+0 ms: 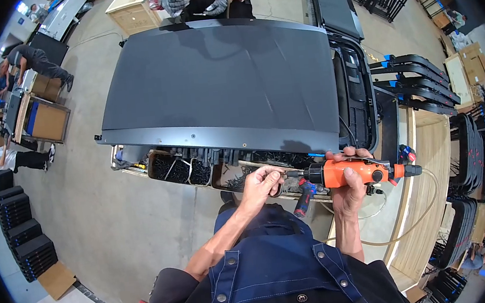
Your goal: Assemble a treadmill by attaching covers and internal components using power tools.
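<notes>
My right hand [347, 195] is wrapped round an orange air screwdriver [344, 173], held level with its bit pointing left. At the bit's tip, the fingers of my left hand [260, 188] pinch together; whatever small piece is between them is too small to name. Beyond both hands lies a large dark grey panel [218, 83], with a few small screw heads along its near edge. Open bins of black screws [199, 172] sit below that edge, left of my hands. A blue and red cordless driver [305, 197] rests just under the air screwdriver.
A pale air hose [416, 228] loops from the screwdriver's back end past a wooden crate [424, 192] on the right. Curved black frames [416, 79] are stacked beyond it. Across the panel stands a co-worker with gloved hands [176, 3]. Black stacked parts [30, 248] stand far left.
</notes>
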`<state>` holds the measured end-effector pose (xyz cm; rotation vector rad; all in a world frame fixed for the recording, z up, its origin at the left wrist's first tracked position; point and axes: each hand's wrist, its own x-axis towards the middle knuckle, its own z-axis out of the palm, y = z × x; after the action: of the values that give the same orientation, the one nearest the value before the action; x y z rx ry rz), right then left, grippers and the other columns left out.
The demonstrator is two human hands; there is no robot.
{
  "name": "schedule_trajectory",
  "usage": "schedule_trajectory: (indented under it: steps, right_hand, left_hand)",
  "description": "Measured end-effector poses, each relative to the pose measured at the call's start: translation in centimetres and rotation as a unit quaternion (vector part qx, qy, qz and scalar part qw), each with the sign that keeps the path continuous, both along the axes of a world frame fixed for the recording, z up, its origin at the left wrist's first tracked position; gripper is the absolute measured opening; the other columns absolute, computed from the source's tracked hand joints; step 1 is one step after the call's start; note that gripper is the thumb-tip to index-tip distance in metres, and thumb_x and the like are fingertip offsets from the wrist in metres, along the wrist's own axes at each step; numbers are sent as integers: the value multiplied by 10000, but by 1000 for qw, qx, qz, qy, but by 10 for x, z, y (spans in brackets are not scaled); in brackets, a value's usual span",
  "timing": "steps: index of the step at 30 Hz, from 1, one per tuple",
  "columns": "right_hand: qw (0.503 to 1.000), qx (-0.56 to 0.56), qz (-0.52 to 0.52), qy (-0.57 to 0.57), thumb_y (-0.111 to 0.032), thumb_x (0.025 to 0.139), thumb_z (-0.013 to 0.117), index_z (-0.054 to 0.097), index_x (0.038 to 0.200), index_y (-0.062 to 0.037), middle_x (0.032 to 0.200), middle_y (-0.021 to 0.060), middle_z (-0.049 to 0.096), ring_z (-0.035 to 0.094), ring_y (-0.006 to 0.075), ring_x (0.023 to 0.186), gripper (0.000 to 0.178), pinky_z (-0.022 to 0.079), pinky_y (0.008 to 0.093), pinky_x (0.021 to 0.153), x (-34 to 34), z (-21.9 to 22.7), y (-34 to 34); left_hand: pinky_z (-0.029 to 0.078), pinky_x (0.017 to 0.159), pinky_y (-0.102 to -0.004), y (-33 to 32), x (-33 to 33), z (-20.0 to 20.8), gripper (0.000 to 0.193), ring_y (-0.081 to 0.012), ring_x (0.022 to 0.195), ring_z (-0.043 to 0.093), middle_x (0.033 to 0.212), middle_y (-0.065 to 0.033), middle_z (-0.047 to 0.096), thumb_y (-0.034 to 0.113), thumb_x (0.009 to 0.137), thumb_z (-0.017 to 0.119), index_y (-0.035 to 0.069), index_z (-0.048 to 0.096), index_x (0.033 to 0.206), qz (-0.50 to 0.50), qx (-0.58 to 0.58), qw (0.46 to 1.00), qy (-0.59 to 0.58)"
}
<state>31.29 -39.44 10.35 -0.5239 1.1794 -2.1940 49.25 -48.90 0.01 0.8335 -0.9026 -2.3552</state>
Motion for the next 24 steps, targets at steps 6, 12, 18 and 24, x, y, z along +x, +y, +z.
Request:
schedule_trajectory:
  steps: [6, 12, 18, 24]
  right_hand:
    - [996, 56, -60, -37, -76, 843, 708, 485, 1306, -69, 1211, 140, 616, 668, 263, 1045, 514, 476, 579, 1067, 38, -2, -30]
    - [980, 19, 38, 196, 35, 804, 737, 495, 1215, -48, 1186, 191, 626, 662, 284, 1048, 484, 538, 477, 988, 77, 0, -93]
    - [915, 143, 102, 364, 72, 762, 761, 544, 1113, -30, 1076, 153, 669, 675, 260, 1000, 425, 574, 415, 901, 100, 1, -142]
    - [876, 142, 194, 419, 129, 735, 722, 590, 1077, -31, 1026, 137, 697, 693, 245, 961, 400, 571, 406, 897, 106, 5, -174]
  left_hand:
    - [315, 494, -199, -33, 24, -10, 249, -36, 571, 390, 799, 5, 576, 289, 1027, 626, 43, 626, 1064, -26, 88, 995, 48]
    - [320, 469, -203, -71, 20, -28, 274, -53, 560, 393, 799, 4, 551, 344, 1022, 601, 70, 611, 1045, 17, 387, 905, 175]
    - [295, 451, -210, -91, 23, -37, 365, -56, 532, 364, 735, 35, 491, 448, 1008, 599, 94, 560, 934, 5, 452, 882, 132]
    - [344, 458, -229, -92, 63, -38, 362, -61, 535, 442, 715, 24, 503, 387, 1038, 557, 28, 604, 1013, -87, 122, 988, -44]
